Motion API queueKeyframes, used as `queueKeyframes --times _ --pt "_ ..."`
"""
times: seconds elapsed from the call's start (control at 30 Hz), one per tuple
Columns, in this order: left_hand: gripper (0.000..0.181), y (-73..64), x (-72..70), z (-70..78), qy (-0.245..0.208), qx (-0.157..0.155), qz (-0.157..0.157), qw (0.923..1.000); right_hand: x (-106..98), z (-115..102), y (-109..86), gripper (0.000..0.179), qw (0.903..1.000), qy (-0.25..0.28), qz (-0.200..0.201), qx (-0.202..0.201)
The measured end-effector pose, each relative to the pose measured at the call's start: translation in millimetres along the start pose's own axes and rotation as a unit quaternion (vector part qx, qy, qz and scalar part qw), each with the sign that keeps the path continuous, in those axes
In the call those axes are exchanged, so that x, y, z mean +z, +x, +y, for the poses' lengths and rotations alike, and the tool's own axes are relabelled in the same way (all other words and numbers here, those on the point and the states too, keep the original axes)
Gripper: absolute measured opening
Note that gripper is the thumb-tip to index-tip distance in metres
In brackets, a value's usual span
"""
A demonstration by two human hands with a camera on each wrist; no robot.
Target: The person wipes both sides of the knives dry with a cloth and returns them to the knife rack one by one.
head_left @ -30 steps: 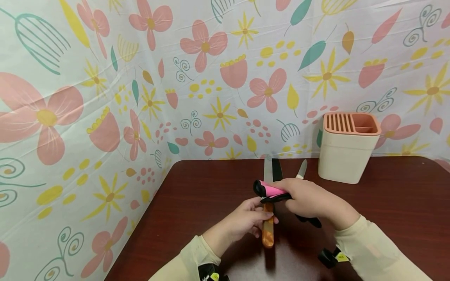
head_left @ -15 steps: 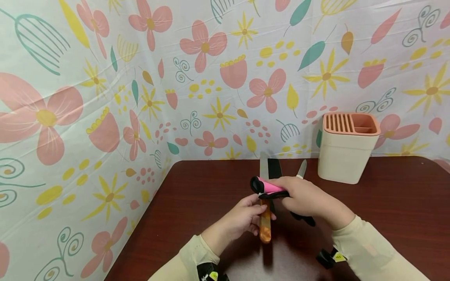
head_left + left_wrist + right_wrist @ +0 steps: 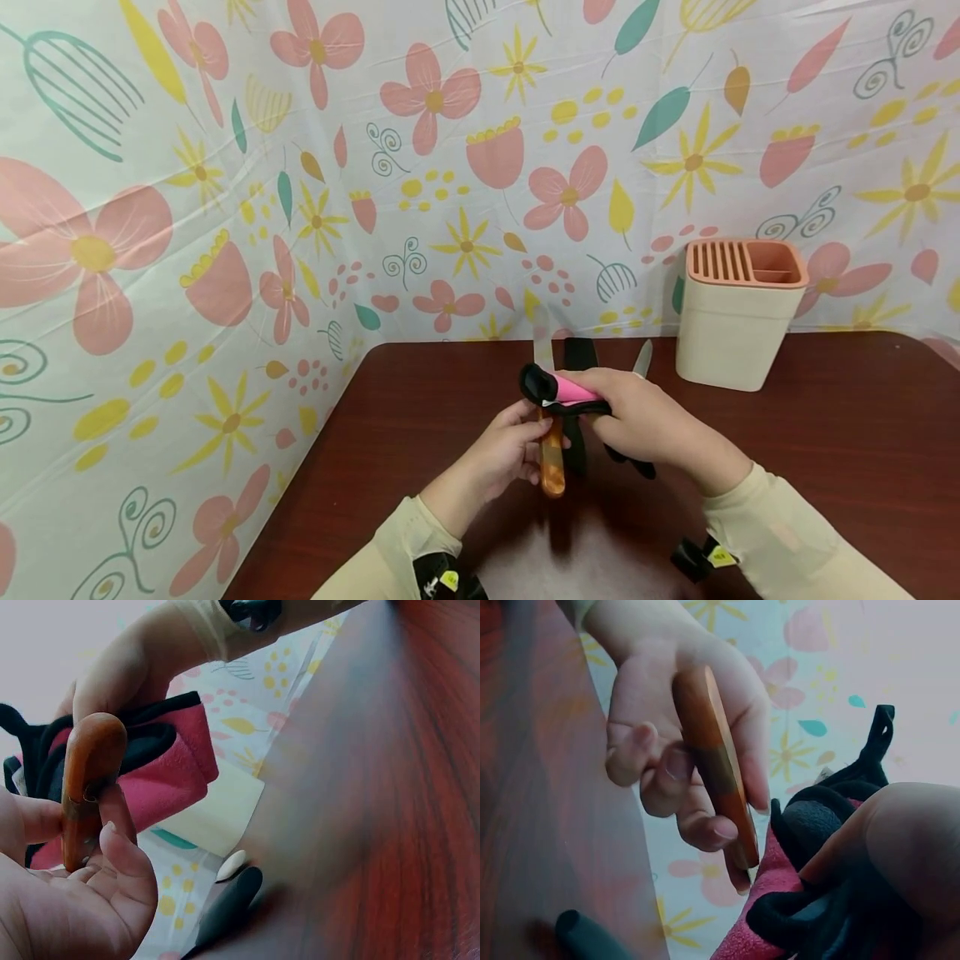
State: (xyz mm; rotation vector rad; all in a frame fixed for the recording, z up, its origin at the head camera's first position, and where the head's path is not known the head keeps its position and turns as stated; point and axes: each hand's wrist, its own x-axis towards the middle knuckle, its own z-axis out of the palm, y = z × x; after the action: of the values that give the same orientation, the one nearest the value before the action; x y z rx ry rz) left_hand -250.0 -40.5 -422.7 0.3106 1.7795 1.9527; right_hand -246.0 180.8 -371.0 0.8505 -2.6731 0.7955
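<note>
My left hand (image 3: 504,450) grips a knife by its orange-brown handle (image 3: 552,473), thumb and fingers on either side of it. The pale blade (image 3: 543,348) points away toward the back wall, above the table. Bunched in my right hand (image 3: 647,417) is a pink cloth (image 3: 576,388) with black edging, lying across the knife where handle meets blade. Part of the blade is hidden behind the cloth. The left wrist view shows the handle (image 3: 94,761) end-on beside the pink cloth (image 3: 169,769). In the right wrist view, the cloth's black trim (image 3: 795,915) hangs in loops.
On the dark red table (image 3: 420,400) lie a black-bladed knife (image 3: 581,354) and a small knife (image 3: 642,358) with a white handle, partly behind my right hand. A cream knife holder (image 3: 738,333) with a slotted orange top stands at the back right. Flowered fabric hangs behind.
Both hands have shifted slightly left and away from me, carrying the knife and the pink cloth. More of the black-bladed knife shows on the table now.
</note>
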Motion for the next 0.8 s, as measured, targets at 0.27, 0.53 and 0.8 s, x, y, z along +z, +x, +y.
queueKeyframes --times 0.27,0.53,0.8 --pt "0.034 1.1 -4.3 1.0 -0.002 0.000 -0.004 1.0000 6.2 -4.0 -1.0 0.068 0.9998 0.005 -0.004 -0.017" --pt "0.037 0.0 -6.6 1.9 -0.006 -0.002 -0.008 0.9999 5.3 -4.0 -1.2 0.067 0.9995 0.015 -0.018 -0.022" --pt "0.034 1.6 -8.9 1.7 -0.027 -0.001 -0.004 0.9996 1.0 -7.0 -3.9 0.070 0.9987 0.016 -0.045 -0.021"
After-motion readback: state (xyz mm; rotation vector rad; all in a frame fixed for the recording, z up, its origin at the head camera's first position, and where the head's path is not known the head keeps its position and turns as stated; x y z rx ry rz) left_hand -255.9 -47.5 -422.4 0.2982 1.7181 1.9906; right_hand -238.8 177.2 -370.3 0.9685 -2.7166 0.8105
